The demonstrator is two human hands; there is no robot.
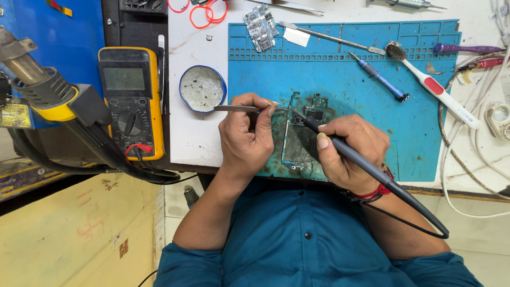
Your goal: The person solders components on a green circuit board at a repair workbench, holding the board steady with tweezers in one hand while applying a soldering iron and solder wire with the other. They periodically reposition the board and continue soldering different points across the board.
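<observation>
Circuit board (pixel 307 127) lies lengthwise between both hands: right hand (pixel 348 154) grips the soldering iron (pixel 366 165) (tip nearest the chip), left hand (pixel 247 135) pinches tweezers (pixel 239 108).

Teal buttoned shirt (pixel 303 239) with rolled sleeves, red thread band (pixel 372 192) on right wrist

Beside your mat: yellow multimeter (pixel 129 101) left, round tin (pixel 202 88) next to it, hot-air nozzle (pixel 40 85) far left. Up top: 1 spare board (pixel 261 26), blue screwdriver (pixel 380 77), white toothbrush (pixel 433 90), orange rubber bands (pixel 204 11).
</observation>
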